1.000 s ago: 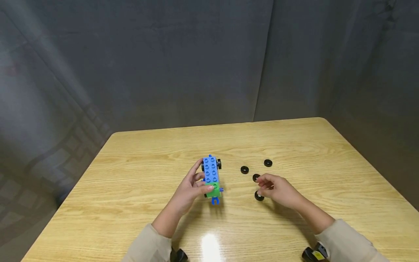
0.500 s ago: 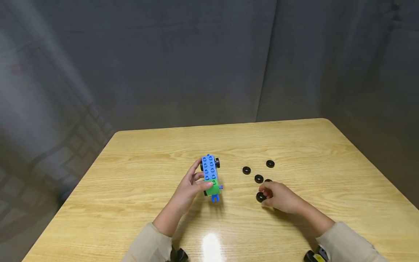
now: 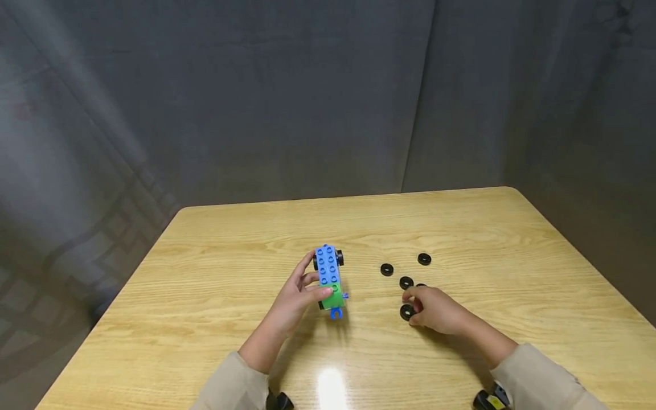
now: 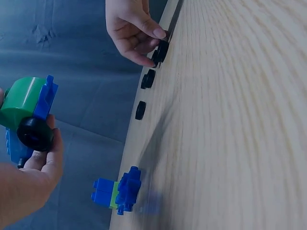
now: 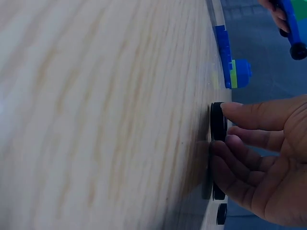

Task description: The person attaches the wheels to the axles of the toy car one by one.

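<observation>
My left hand (image 3: 297, 296) grips a toy car (image 3: 328, 267) made of blue and green building blocks, held above the table with its studded blue side up. In the left wrist view its green block (image 4: 26, 98) and a black wheel (image 4: 36, 134) show. My right hand (image 3: 435, 310) pinches a black toy wheel (image 3: 407, 311) at the tabletop. In the right wrist view the thumb lies on one edge of this wheel (image 5: 218, 120), and fingertips (image 5: 219, 147) meet the opposite edge. Other wheels (image 3: 406, 282) lie just beyond the hand, one partly hidden by it.
Two more black wheels, a nearer one (image 3: 386, 269) and a farther one (image 3: 424, 259), lie on the wooden table (image 3: 230, 239). A small blue and lime block piece (image 4: 117, 191) stands on the table in the left wrist view. Dark curtain (image 3: 287, 102) hangs behind.
My right hand has come down from above the wheels, and its thumb and fingers have come together at the nearest wheel. The left hand and toy car have hardly moved.
</observation>
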Demonstrator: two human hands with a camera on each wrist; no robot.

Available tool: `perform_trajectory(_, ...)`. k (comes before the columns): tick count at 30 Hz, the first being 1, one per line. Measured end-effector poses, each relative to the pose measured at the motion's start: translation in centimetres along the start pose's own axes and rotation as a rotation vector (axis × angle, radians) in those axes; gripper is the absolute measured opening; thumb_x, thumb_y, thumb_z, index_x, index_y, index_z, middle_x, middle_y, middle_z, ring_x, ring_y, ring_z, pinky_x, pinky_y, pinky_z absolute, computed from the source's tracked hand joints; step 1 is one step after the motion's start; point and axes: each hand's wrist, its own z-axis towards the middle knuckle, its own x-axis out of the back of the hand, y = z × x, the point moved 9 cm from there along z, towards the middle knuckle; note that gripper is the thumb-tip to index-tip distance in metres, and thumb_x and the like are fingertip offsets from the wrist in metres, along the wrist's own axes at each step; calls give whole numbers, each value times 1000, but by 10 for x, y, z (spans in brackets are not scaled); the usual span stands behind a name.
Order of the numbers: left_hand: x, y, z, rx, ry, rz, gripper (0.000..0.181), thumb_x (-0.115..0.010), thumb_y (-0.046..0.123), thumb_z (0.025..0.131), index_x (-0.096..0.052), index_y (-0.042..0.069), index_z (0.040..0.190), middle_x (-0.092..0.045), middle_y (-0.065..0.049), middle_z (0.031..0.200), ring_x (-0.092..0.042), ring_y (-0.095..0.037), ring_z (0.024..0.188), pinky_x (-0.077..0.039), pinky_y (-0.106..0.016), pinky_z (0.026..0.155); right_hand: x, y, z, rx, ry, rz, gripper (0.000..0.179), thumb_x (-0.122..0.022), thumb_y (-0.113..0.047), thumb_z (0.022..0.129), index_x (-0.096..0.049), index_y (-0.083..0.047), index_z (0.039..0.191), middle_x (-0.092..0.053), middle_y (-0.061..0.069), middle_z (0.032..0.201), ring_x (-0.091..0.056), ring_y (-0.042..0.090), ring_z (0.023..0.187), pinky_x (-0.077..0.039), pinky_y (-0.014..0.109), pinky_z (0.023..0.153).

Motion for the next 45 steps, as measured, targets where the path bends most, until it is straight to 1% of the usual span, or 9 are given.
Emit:
perform_trajectory(8,-4,-1,2,0,-10,-48,82,-62,2,74,-13,15,139,-46,-14,107,-55,-20,90,-41,-31,81,0,4,1,-59,-7,-75,27,-70,-3,66,-58,-4,90,-45,0,65,-40,14,59,-34,28,53)
perform_trajectory(13,-7,-3,5,8,-2,-75,83,-61,-2,73,-13,15,139,-46,-14,107,-54,-21,91,-42,-31,80,1,7,3,-65,8,-92,22,-70,-3,67,-58,-7,85,-45,1,66,-40,15,60,-34,29,54)
perform_trajectory(16,-9,-4,6,9,-1,-90,83,-60,-3,73,-12,16,139,-46,-15,108,-54,-22,92,-43,-31,79,3,8,4,-59,29,-102,20,-70,-5,67,-58,-5,83,-46,0,66,-41,14,61,-35,28,55)
perform_trajectory(22,-13,-4,6,15,0,-94,86,-60,-5,74,-7,14,139,-43,-19,112,-54,-23,92,-46,-30,74,6,4,3,-64,71,-25,19,-67,-6,70,-57,0,85,-51,0,69,-45,12,62,-39,27,55)
perform_trajectory(24,-15,-3,6,17,-1,-94,86,-59,-6,75,-6,13,139,-43,-19,112,-54,-23,92,-46,-30,74,7,0,2,-38,91,-4,19,-67,-5,71,-57,1,86,-51,0,70,-45,12,62,-39,26,54)
perform_trajectory(30,-17,-3,5,10,-18,-106,85,-57,-6,77,-3,13,139,-40,-20,115,-54,-21,92,-45,-31,77,12,-13,-2,54,182,38,16,-67,-7,71,-56,-4,82,-49,-2,69,-45,9,62,-39,22,51)
perform_trajectory(34,-16,-2,4,2,-13,-115,84,-54,-7,77,-1,14,139,-38,-20,115,-55,-18,90,-44,-30,78,12,-16,0,36,226,105,15,-67,-7,72,-54,-7,79,-49,-2,69,-45,9,61,-38,21,50)
perform_trajectory(38,-17,-1,3,-4,-13,-111,85,-55,-6,78,0,14,139,-38,-20,117,-55,-16,89,-43,-30,80,12,-20,1,21,253,190,17,-65,-2,72,-54,-4,84,-49,-1,69,-46,11,63,-40,21,53)
perform_trajectory(45,-23,3,3,-9,-28,-115,84,-54,-6,78,0,15,139,-38,-19,117,-55,-16,90,-42,-30,82,18,-30,-1,67,276,335,26,-60,2,77,-50,4,100,-52,5,82,-49,15,73,-44,22,58)
